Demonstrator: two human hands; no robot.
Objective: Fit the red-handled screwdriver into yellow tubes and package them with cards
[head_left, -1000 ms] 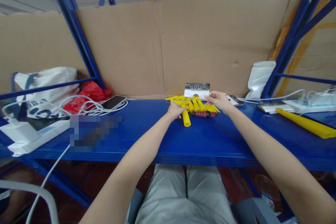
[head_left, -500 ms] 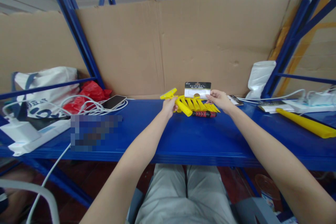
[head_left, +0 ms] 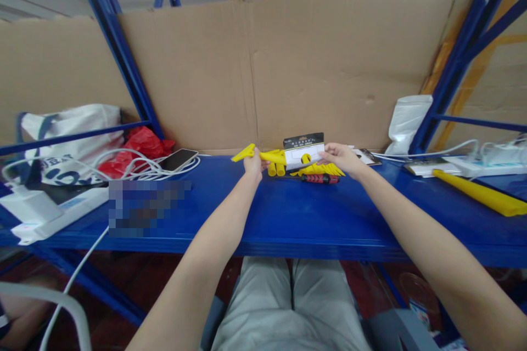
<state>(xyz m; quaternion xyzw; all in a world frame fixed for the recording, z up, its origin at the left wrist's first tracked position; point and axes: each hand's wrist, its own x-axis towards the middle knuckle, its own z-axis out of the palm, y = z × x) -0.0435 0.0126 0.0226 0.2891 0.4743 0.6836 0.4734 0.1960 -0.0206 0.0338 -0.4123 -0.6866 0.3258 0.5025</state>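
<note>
My left hand [head_left: 253, 164] is closed around a yellow scraper [head_left: 244, 152] with a wide, flat head, its handle pointing right towards the card. Between the fingertips of my right hand [head_left: 341, 158] is the right edge of a black-and-white packaging card [head_left: 294, 160]. Yellow shows in the card's round hole; I cannot tell whether the handle passes through it. Under and behind the card lie several yellow wedge-shaped tools [head_left: 329, 170] and yellow tubular handles [head_left: 280, 169], partly hidden. In front of them rests a red-and-black screwdriver [head_left: 320, 179].
A phone [head_left: 179, 159], white cables, a red plastic bag [head_left: 142, 151] and a white cloth bag [head_left: 82, 142] are at left. On the right lie more cards [head_left: 366, 157], a long yellow tool [head_left: 480, 192] and a power strip [head_left: 489, 165]. Cardboard [head_left: 329, 66] backs the blue table [head_left: 296, 216].
My left hand has moved left with the scraper, whose handle has swung to point right. In my right hand the card has come down and tilted, covering part of the yellow tools.
</note>
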